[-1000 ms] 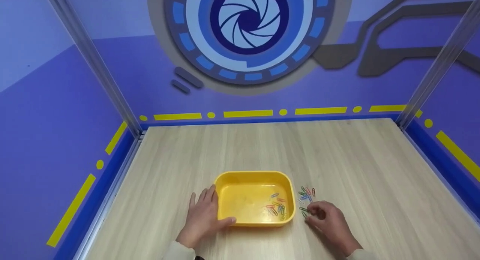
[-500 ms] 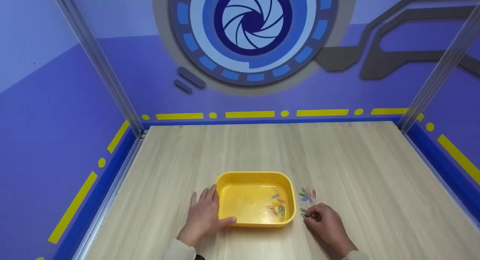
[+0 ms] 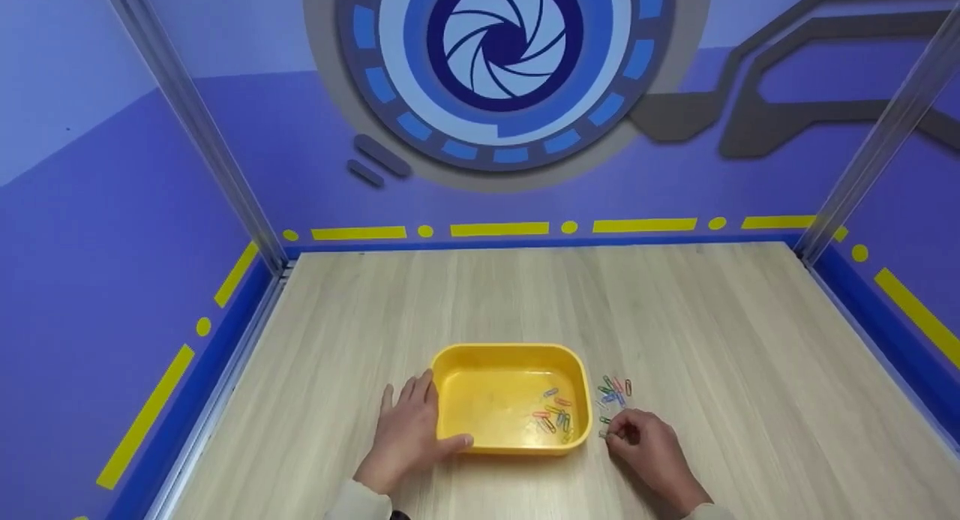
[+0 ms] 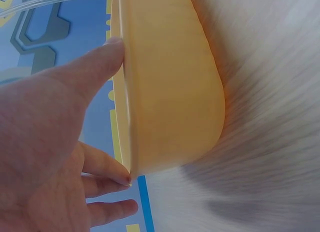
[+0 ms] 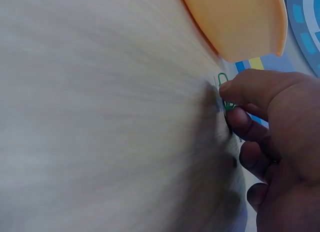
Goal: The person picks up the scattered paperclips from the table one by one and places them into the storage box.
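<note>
A yellow plastic box [image 3: 487,449] stands on the table, with several coloured paper clips [image 3: 551,415] lying in its right part. My left hand [image 3: 409,428] rests against the box's left end; its thumb lies on the near rim and its straight fingers [image 4: 107,167] touch the edge. To the right of the box, my right hand [image 3: 651,449] is low over the table. Its thumb and index finger pinch a green paper clip [image 5: 223,78], partly covered by the fingertips. Just beyond that hand lies a loose group of paper clips [image 3: 613,392] in green, blue and red.
The light wooden table [image 3: 360,317] is enclosed by blue and purple printed panels [image 3: 247,145] at the back and sides. Metal posts [image 3: 202,137] rise at its far corners. A single red paper clip [image 3: 628,387] lies at the right of the loose group.
The right hand has shifted slightly left and nearer, closing thumb and index finger over the green paper clip. The left hand and the box keep their places; the head view tilted slightly.
</note>
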A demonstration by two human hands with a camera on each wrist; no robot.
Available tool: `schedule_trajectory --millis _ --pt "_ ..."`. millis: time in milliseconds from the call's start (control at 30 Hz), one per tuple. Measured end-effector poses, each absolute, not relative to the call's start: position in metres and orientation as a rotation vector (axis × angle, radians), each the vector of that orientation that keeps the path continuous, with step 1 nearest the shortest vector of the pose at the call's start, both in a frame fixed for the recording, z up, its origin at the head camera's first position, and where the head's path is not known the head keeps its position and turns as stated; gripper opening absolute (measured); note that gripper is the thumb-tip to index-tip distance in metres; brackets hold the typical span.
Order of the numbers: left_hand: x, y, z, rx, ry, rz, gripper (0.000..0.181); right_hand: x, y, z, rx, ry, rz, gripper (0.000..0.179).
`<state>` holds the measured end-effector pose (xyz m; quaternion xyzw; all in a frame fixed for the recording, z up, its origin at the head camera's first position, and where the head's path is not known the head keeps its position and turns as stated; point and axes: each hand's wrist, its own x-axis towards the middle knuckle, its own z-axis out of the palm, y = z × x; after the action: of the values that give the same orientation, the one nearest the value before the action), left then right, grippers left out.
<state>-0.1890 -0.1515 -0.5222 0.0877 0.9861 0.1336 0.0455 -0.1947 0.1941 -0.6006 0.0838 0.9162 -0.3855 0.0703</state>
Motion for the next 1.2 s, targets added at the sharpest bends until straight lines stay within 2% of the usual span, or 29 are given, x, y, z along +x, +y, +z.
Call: schedule_trajectory --millis 733,1033,1200 --pt "-0.188 -0.151 -0.522 0.267 3.024 0.371 0.103 -0.190 0.195 -0.593 0.288 2.707 -1.604 0.016" --pt "-0.188 -0.150 -0.522 0.263 3.025 0.373 0.104 -0.191 0.189 -0.587 0.188 2.698 -1.810 0.019" --pt "-0.188 -0.151 -0.521 0.278 3.017 0.366 0.103 -0.187 0.179 -0.568 0.106 2.655 -1.896 0.017"
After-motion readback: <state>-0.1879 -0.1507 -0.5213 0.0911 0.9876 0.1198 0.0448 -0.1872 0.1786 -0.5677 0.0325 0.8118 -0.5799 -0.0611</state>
